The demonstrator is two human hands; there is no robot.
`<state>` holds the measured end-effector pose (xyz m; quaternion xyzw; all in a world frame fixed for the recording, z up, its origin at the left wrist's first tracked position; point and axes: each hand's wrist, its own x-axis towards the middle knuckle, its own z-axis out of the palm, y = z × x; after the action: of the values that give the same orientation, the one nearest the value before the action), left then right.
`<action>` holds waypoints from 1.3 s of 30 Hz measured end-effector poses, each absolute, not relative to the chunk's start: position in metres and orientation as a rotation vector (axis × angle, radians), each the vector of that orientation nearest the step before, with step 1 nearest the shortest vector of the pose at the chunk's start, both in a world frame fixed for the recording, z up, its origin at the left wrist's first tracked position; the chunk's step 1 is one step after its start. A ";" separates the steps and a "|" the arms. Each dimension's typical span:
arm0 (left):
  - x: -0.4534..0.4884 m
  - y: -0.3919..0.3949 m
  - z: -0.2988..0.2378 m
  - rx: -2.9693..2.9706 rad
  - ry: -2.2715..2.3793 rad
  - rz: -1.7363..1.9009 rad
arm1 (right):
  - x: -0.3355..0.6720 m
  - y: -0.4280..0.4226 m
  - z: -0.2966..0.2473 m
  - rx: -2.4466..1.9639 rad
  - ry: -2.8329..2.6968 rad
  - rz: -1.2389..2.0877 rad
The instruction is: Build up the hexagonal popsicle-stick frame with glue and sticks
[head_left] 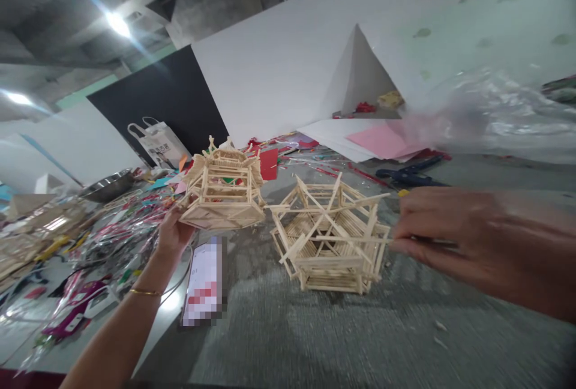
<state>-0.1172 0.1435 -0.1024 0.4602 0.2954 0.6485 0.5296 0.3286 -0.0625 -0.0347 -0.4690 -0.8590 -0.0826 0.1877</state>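
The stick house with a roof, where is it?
Head view, left of centre: the left hand holds the stick house, just left of the roofless stick frame.

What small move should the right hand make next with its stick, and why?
Probably lower the stick onto the open frame: the right hand pinches it with its tip at the frame's top rim, while the left hand holds the finished model aside.
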 end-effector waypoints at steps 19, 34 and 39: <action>-0.110 0.140 -0.100 1.086 0.696 1.532 | 0.298 -0.050 -0.036 -1.063 -2.457 -0.364; -0.106 0.137 -0.095 1.040 0.757 1.558 | 0.296 -0.053 -0.031 -1.107 -2.564 -0.320; -0.103 0.145 -0.090 0.957 0.826 1.556 | 0.296 -0.056 -0.028 -1.132 -2.672 -0.275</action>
<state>-0.1033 0.1455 -0.0899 0.4022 0.3471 0.6541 0.5385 0.2961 -0.0557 -0.0281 -0.3860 -0.9107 -0.0938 0.1132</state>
